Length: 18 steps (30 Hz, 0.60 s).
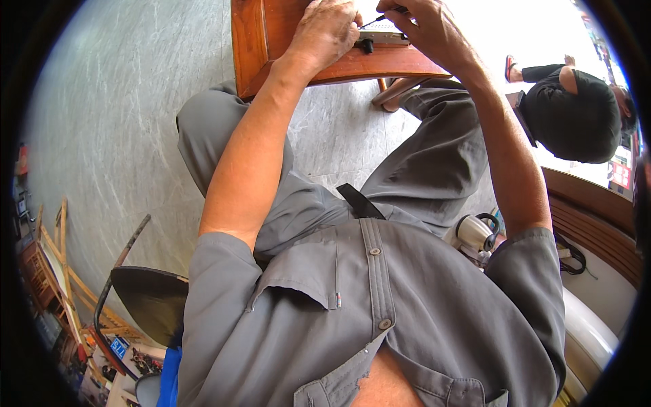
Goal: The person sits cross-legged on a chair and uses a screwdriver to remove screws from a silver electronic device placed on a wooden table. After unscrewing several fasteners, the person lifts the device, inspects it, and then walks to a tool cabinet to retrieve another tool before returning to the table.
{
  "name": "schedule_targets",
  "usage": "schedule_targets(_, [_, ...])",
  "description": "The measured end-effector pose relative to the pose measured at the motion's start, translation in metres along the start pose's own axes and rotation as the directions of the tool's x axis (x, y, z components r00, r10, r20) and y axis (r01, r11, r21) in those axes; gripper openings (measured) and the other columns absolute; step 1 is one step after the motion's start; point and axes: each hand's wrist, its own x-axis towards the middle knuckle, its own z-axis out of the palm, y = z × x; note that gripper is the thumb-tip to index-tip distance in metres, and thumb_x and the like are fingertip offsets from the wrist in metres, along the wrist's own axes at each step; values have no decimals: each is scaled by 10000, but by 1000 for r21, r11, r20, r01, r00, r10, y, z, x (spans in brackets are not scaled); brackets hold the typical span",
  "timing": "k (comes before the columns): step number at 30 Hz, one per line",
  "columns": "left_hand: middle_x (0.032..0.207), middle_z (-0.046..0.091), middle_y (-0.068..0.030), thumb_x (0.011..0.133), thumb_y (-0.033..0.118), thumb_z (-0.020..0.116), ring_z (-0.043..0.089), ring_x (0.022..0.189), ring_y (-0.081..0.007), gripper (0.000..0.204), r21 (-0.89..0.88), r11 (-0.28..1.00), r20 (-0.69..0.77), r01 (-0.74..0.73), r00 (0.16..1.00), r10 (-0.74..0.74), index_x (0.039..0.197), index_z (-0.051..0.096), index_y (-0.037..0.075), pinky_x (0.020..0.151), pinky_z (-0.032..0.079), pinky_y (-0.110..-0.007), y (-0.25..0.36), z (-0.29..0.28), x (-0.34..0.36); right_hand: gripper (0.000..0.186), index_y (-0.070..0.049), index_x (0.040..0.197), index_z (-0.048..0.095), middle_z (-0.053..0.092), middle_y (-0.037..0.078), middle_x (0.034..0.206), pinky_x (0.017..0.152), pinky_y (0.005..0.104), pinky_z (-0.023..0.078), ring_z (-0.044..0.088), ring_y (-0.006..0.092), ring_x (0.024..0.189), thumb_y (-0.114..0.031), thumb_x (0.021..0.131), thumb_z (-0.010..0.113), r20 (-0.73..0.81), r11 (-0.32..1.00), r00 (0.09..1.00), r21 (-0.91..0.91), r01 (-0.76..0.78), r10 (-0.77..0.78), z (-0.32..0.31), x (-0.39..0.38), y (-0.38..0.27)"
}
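At the top of the head view, a pale, perforated metal device (382, 37) with a black knob (368, 46) rests on a reddish wooden table (255, 41). My left hand (324, 32) has its fingers curled at the device's left side; what they hold, if anything, is hidden. My right hand (427, 34) pinches a thin black tool (380, 19) over the device, its far tip close to my left fingertips.
A person (569, 115) in dark clothes sits to the right. A steel kettle (472, 232) stands by my right hip, near a wooden slatted edge (588, 220). At lower left are wooden frames (64, 264), a black chair part (146, 298) and assorted clutter.
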Motion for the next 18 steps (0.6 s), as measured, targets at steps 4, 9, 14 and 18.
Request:
schedule_targets(4, [1053,594,-165,868,119,585,577,1108,-360,115,14,1000,7,-10,1000,10,965,589,57,974,435,-499,1,-2,2,132,24,970,710,718,201,842,749,409,554,717,328,804,-57,913,622,-45,1000,999,12,25,-24,-3,-7,-1])
schedule_targets(9, [1043,602,-167,858,84,591,584,1093,-364,117,29,998,-52,-54,997,55,969,588,48,961,444,-498,3,-3,3,142,29,975,703,706,194,802,750,411,541,713,321,821,-70,912,623,94,966,962,-42,-254,256,-8,7,-15])
schedule_targets(14, [970,631,-156,840,34,592,625,1002,-372,130,8,997,58,79,995,-79,969,572,41,907,473,-481,6,-5,8,178,24,1039,684,663,175,728,771,430,524,684,310,757,-55,893,618,28,999,999,-33,-40,41,-1,12,-4])
schedule_targets(18, [924,629,-149,831,10,589,634,938,-383,172,-28,997,43,70,997,-68,996,548,37,876,474,-489,7,-5,9,209,23,1055,674,659,168,729,757,424,526,666,300,713,-36,863,615,16,992,999,-116,42,-41,-3,13,-5])
